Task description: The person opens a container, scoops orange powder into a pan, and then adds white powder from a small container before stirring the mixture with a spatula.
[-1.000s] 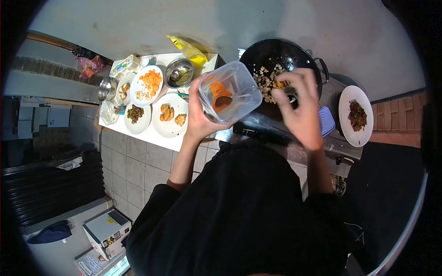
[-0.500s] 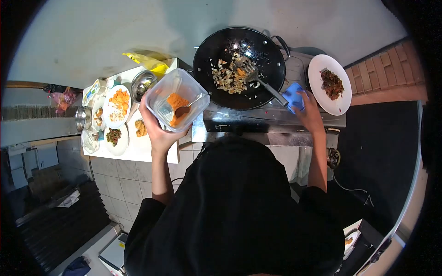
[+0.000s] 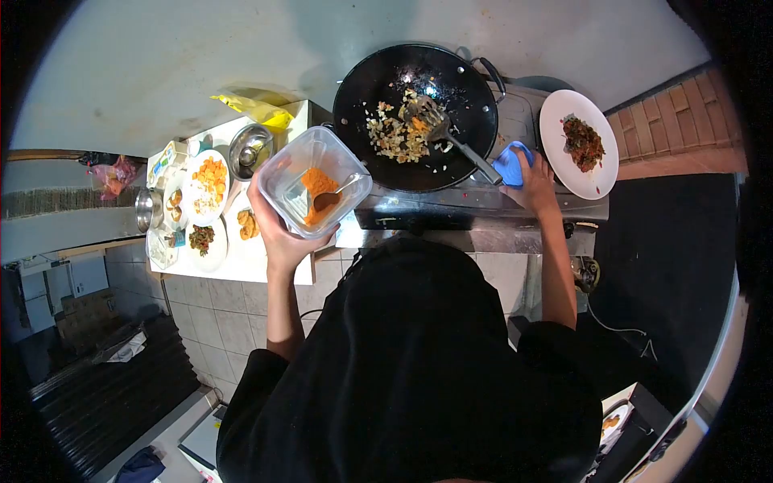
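Note:
My left hand is wrapped round a clear plastic tub, which holds orange powder and a spoon. On the right, my right hand grips a blue cloth on the stove top, beside the wok. The black wok contains chopped, browned food. A metal spatula rests in it, its handle over the rim near the cloth. An oval white plate with dark red and green food lies right of my right hand.
At the left, a white table bears plates of food, a metal bowl and a yellow packet. The stove's front edge runs below the wok. A wall stands behind; a brick strip is at the right.
My right hand and the blue cloth have shifted slightly on the stove top, the cloth now more bunched. The tub in my left hand has moved slightly right and down.

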Demonstrator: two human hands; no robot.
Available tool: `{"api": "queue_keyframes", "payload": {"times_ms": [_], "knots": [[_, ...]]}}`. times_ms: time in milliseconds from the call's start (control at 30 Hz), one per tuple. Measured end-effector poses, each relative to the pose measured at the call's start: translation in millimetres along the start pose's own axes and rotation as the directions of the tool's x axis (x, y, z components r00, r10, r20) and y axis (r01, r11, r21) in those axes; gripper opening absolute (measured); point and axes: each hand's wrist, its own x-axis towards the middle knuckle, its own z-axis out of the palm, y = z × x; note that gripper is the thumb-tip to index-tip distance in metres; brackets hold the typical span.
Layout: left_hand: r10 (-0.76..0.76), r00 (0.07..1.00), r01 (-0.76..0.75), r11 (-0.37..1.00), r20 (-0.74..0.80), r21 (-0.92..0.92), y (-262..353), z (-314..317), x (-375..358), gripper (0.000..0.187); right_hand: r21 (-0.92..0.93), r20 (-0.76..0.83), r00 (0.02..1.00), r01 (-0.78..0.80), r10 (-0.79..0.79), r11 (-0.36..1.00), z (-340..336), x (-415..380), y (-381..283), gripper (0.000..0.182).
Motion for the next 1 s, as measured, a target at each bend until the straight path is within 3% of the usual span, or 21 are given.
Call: {"api": "queue_keyframes", "payload": {"times_ms": [167, 267, 300, 333, 367, 467, 500, 567, 633, 800, 900, 933, 967, 1000], "knots": [[-0.026, 1.0, 0.026, 0.999, 0.014, -0.04, 2.7, 2.2, 1.9, 0.116, 0.051, -0.051, 0.998, 0.027, -0.024, 0.998, -2.0, -1.0, 6.1, 0.104], [-0.048, 0.998, 0.048, 0.999, 0.028, 0.011, 6.3, -0.9, 2.0, 0.116, 0.18, -0.077, 0.997, 0.023, -0.009, 0.983, -38.1, -24.4, -21.8, 0.101], [-0.05, 0.998, 0.05, 0.999, 0.027, 0.012, 5.0, -1.2, 0.9, 0.116, 0.319, -0.085, 0.996, 0.001, 0.028, 0.948, -53.5, -33.9, -33.3, 0.099], [-0.078, 0.997, 0.078, 0.997, 0.016, -0.027, 2.9, -0.9, -0.8, 0.117, 0.451, -0.085, 0.994, -0.024, 0.07, 0.892, -66.4, -41.8, -40.1, 0.096], [-0.104, 0.995, 0.104, 0.992, 0.008, -0.07, 1.0, 0.0, -2.0, 0.117, 0.448, -0.082, 0.994, -0.032, 0.077, 0.893, -76.9, -47.6, -42.0, 0.096], [-0.12, 0.992, 0.122, 0.992, 0.034, -0.035, -2.7, 0.9, -4.4, 0.117, 0.873, 0.001, 0.982, -0.093, 0.189, 0.479, -86.6, -62.7, -33.4, 0.097], [-0.116, 0.992, 0.118, 0.992, 0.041, -0.044, -2.8, 1.9, -4.6, 0.117, 0.871, -0.002, 0.98, -0.096, 0.2, 0.481, -93.4, -65.8, -35.1, 0.097], [-0.14, 0.988, 0.148, 0.98, 0.072, -0.129, -3.0, 3.8, -4.3, 0.117, 0.994, -0.014, 0.991, 0.028, 0.134, -0.107, -112.9, -69.9, -45.8, 0.101], [-0.154, 0.984, 0.167, 0.971, 0.085, -0.17, -4.0, 4.2, -6.7, 0.117, 0.984, -0.02, 0.99, 0.044, 0.139, -0.173, -117.8, -75.6, -57.0, 0.104], [-0.12, 0.979, 0.158, 0.957, 0.163, -0.242, 4.6, -2.4, -4.2, 0.119, 0.912, -0.27, 0.962, 0.265, 0.028, -0.313, -139.1, -60.6, -122.9, 0.106], [-0.11, 0.973, 0.183, 0.906, 0.205, -0.382, 2.7, -5.8, -4.2, 0.12, 0.906, -0.248, 0.969, 0.237, 0.011, -0.351, -148.1, -49.6, -185.6, 0.1], [-0.081, 0.971, 0.16, 0.919, 0.227, -0.36, 2.4, -8.8, -4.9, 0.12, 0.849, -0.391, 0.92, 0.345, -0.038, -0.4, -146.0, -33.4, -205.6, 0.099], [-0.099, 0.96, 0.213, 0.865, 0.263, -0.454, 2.9, -7.1, -4.5, 0.119, 0.774, -0.526, 0.847, 0.439, -0.076, -0.456, -144.4, -21.2, -222.6, 0.098], [-0.098, 0.954, 0.218, 0.875, 0.282, -0.433, 6.1, -9.6, -6.2, 0.12, 0.768, -0.53, 0.842, 0.426, -0.1, -0.479, -142.8, -14.8, -237.0, 0.098]]}}
